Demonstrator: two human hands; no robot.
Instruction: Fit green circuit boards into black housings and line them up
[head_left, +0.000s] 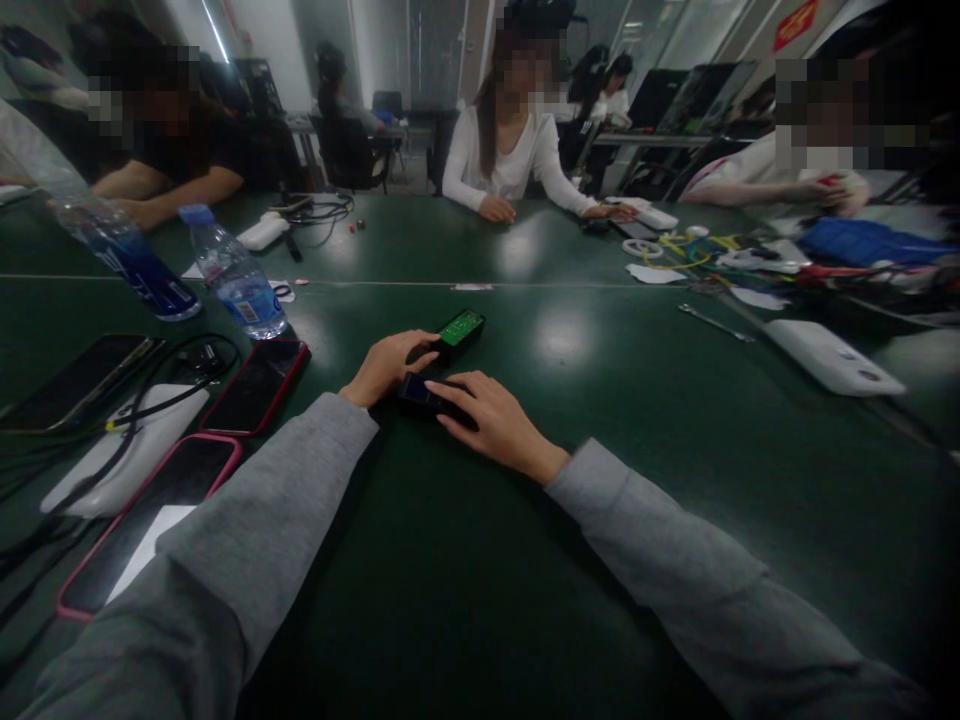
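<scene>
On the dark green table, a small black case with a green circuit board (460, 328) lies just beyond my hands. My left hand (386, 366) grips its near left end with thumb and fingertips. Closer to me is a black box-shaped device with a small dark screen (418, 389). My right hand (499, 422) is closed around its right part, fingers over the top and thumb along the near side. Part of this device is hidden under the right fingers. The two black pieces are apart, one behind the other.
Phones (256, 388), a white power bank (124, 450) and black cables lie left, below two plastic bottles (244, 290). A wrench (716, 322), a white device (834, 357) and tangled wires (697, 250) are right. Several people sit across the table (600, 480).
</scene>
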